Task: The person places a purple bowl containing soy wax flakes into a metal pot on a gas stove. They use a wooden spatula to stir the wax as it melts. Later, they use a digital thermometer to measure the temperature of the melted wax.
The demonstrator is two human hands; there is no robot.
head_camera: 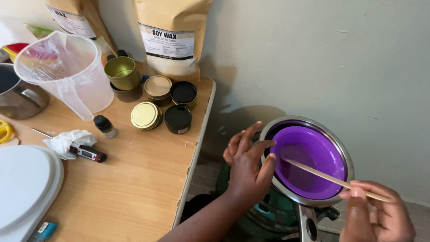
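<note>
Two tan paper pouches stand against the wall at the table's [134,188] rear edge. The centre pouch [172,33] carries a white rectangular label [166,43]. The left pouch [76,18], partly cropped, carries a similar label [71,21]. The digital thermometer's [87,153] small screen faces upward.

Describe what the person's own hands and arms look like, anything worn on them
Both are bare. The left hand has no ring, glove or watch showing, and its forearm is uncovered down to the picture's lower edge, with no sleeve in view. The right hand also shows no ring or glove; only the hand and the wrist are in the picture. The fingers have short, unpainted nails.
</note>
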